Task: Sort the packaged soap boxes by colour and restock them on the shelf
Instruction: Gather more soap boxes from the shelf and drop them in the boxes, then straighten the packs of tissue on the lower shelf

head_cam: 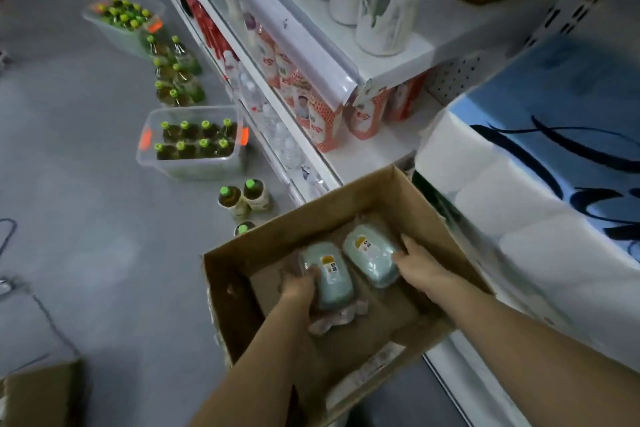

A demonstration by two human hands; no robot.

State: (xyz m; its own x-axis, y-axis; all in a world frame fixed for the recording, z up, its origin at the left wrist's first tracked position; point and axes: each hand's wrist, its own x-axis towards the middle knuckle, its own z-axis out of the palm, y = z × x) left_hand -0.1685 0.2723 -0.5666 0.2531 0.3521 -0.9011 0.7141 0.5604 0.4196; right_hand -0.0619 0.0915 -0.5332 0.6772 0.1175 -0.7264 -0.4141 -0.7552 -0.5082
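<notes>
An open cardboard box (429,204) sits at the foot of the shelf, and both my hands are inside it. My left hand (298,288) grips the left side of a pale green packaged soap box (334,279) with a yellow label. My right hand (417,258) grips the right side of a second pale green soap box (369,253) beside it. Under the left soap box lies a pinkish wrapped pack (341,317), partly hidden.
White shelves (346,80) on the right carry red-and-white pouches (322,121) and tall white cylinders (388,0). Large blue-and-white packs (540,163) fill the near right. On the grey floor stand clear bins of green-capped bottles (194,142) and loose bottles (242,198). Another cardboard box (38,395) shows at bottom left.
</notes>
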